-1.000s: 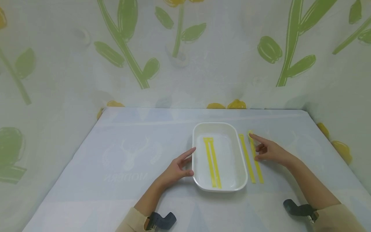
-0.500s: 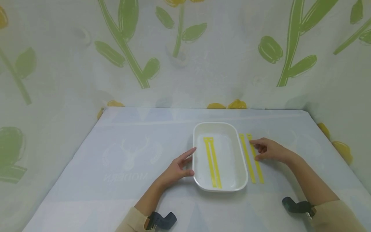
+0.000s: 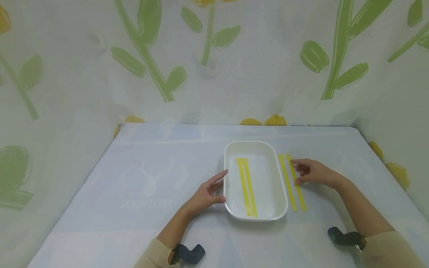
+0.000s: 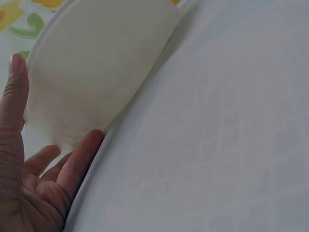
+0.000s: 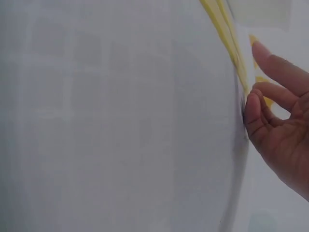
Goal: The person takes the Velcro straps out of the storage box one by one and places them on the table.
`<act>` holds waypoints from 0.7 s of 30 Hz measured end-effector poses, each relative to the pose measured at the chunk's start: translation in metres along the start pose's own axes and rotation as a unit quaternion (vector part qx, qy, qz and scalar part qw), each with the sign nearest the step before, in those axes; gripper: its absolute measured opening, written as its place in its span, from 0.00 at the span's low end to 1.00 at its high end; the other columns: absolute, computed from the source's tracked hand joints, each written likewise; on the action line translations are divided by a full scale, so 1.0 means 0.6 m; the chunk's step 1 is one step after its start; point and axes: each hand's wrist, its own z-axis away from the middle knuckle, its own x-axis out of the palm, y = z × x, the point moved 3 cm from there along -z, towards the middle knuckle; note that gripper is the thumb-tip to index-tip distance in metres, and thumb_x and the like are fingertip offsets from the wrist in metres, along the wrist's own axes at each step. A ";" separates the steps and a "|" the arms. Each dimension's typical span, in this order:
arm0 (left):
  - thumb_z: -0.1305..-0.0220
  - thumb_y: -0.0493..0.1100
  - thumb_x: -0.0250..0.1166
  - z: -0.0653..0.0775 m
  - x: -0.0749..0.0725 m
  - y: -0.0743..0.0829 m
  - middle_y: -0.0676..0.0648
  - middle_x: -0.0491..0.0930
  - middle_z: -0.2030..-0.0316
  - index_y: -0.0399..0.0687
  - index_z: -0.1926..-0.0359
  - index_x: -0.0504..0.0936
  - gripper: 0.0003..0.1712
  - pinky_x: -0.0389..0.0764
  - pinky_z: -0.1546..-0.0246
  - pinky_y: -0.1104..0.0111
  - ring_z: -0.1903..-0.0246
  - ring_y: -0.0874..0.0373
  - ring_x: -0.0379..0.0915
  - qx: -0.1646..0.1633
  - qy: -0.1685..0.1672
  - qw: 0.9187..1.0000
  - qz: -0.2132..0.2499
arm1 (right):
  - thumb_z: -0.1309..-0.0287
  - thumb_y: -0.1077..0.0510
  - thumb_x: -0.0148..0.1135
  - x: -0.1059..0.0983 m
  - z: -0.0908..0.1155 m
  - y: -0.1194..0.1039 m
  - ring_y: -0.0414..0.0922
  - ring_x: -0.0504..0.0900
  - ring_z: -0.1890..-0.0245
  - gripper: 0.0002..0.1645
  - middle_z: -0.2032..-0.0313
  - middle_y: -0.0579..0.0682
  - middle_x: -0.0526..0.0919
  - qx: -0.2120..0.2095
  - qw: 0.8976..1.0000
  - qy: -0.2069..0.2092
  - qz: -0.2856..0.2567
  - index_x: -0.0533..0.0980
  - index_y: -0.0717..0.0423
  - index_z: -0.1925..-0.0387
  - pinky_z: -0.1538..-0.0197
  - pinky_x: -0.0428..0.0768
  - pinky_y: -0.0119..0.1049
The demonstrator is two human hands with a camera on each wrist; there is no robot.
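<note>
A white rectangular tray [image 3: 267,182] stands on the table with two flat yellow strips [image 3: 244,188] lying side by side inside. My left hand [image 3: 204,195] touches its left side with spread fingers, and the left wrist view shows fingertips against the tray's outer wall [image 4: 106,63]. Right of the tray lie two more yellow strips, an inner strip [image 3: 287,182] and an outer strip [image 3: 300,197], roughly parallel. My right hand [image 3: 315,174] is at the outer strip, index fingertip near its far end and thumb near its middle, the two well apart. Its other fingers are bent.
A pale table cover [image 3: 151,223] with faint printing lies under everything. Behind the table hangs a white backdrop [image 3: 254,82] with green leaves and yellow flowers. A dark wrist mount [image 3: 191,255] is strapped at the left sleeve, and a second wrist mount [image 3: 343,237] at the right.
My right index fingertip has drawn back slightly from the outer strip's far end, which now shows uncovered. The left hand and tray have stayed in place.
</note>
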 end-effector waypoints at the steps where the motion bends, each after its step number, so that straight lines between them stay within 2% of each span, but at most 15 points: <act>1: 0.54 0.61 0.71 0.000 0.000 0.000 0.51 0.50 0.27 0.55 0.28 0.57 0.54 0.76 0.46 0.63 0.31 0.44 0.52 0.000 0.000 1.000 0.000 | 0.52 0.52 0.72 -0.001 0.001 -0.001 0.43 0.70 0.62 0.48 0.57 0.56 0.72 0.000 1.000 0.002 -0.004 0.61 0.69 0.35 0.63 0.72 0.28; 6: 0.54 0.60 0.71 -0.002 0.000 -0.001 0.51 0.50 0.27 0.51 0.28 0.56 0.55 0.75 0.46 0.62 0.31 0.44 0.52 0.000 0.000 1.000 -0.002 | 0.50 0.54 0.71 -0.007 0.004 -0.010 0.39 0.71 0.65 0.45 0.57 0.57 0.72 -0.021 0.999 0.006 -0.028 0.61 0.70 0.35 0.64 0.72 0.28; 16: 0.52 0.58 0.71 0.000 0.002 0.000 0.51 0.50 0.27 0.53 0.28 0.56 0.54 0.75 0.46 0.63 0.31 0.44 0.52 -0.002 -0.003 1.000 -0.001 | 0.48 0.58 0.69 -0.018 0.007 -0.040 0.38 0.73 0.65 0.42 0.56 0.59 0.71 -0.049 0.996 0.011 -0.070 0.62 0.67 0.35 0.63 0.75 0.28; 21: 0.54 0.60 0.71 0.003 0.001 0.000 0.52 0.49 0.27 0.54 0.28 0.55 0.55 0.75 0.45 0.63 0.30 0.44 0.51 -0.008 -0.002 1.000 -0.001 | 0.47 0.60 0.68 -0.024 0.002 -0.063 0.39 0.74 0.64 0.40 0.56 0.62 0.71 -0.080 0.993 0.000 -0.092 0.62 0.66 0.35 0.61 0.76 0.28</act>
